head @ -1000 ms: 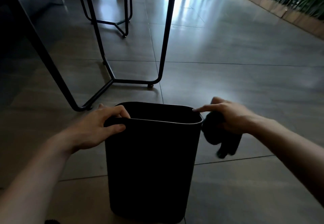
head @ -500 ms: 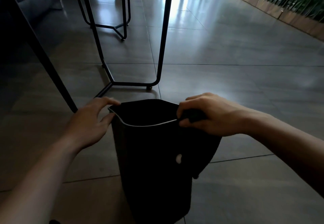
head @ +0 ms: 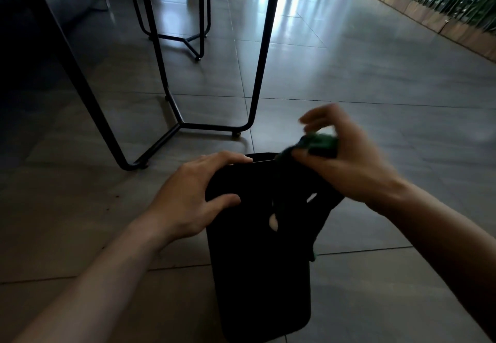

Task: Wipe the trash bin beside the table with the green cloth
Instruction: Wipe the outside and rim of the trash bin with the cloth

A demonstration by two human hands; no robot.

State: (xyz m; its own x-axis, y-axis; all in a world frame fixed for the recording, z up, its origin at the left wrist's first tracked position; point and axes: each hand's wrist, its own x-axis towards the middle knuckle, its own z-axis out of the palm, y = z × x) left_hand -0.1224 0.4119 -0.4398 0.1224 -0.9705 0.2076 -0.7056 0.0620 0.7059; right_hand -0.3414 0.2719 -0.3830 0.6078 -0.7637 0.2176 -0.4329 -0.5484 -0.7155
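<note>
**Green cloth draped over the bin rim, wipe underway**

Green cloth (head: pixel 320 143) is bunched in the right hand (head: pixel 346 165), thumb and fingers pinched round it at the far right corner of the trash bin (head: pixel 260 275). It's motion-blurred, so exactly how the fingers lie is hard to say. The rest of the cloth hangs dark down the bin's right side. Left hand (head: pixel 193 198) is the steadying grip: fingers hooked over the top rim, thumb pressed on the near wall.

What's changed: 1 second back the right hand only touched the rim with the cloth dangling clear of the bin. Now the cloth is up on the rim and over the side, and the bin has been turned and tipped toward the camera. So I'd say setup is done and actual wiping has started, rim first, walls mostly left.

Bin stands on the tiled floor (head: pixel 375 88), just in front of the table legs (head: pixel 257 74), tabletop overhead.
</note>
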